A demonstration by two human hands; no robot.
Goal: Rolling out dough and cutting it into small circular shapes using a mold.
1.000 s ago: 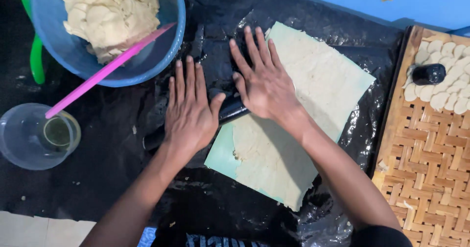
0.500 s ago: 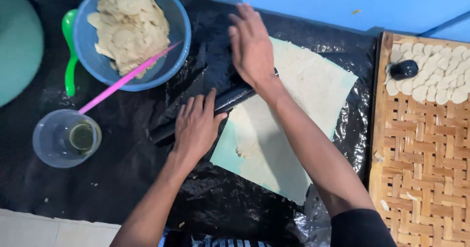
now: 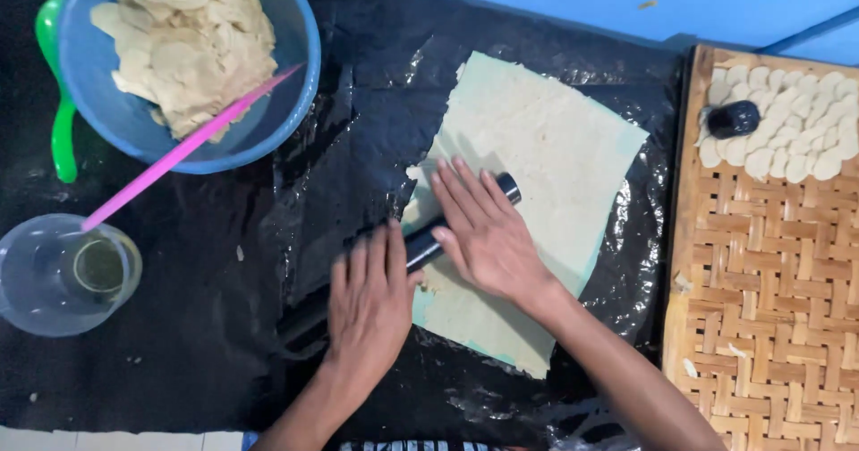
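Both hands lie flat, palms down and fingers spread, on a dark rolling pin (image 3: 420,247) that sits slantwise across a thin, pale sheet of dough (image 3: 537,156). The left hand (image 3: 369,312) presses the pin's lower end, over the black plastic sheet (image 3: 358,111) that covers the surface; the right hand (image 3: 488,236) presses its upper part, over the dough. Neither hand is closed around the pin. At upper left stands a blue bowl (image 3: 295,84) of dough scraps, with a pink stick (image 3: 179,156) leaning over its rim. Below it is a clear cup (image 3: 36,290). At right, a woven bamboo tray (image 3: 761,326) carries small round dough pieces (image 3: 787,129).
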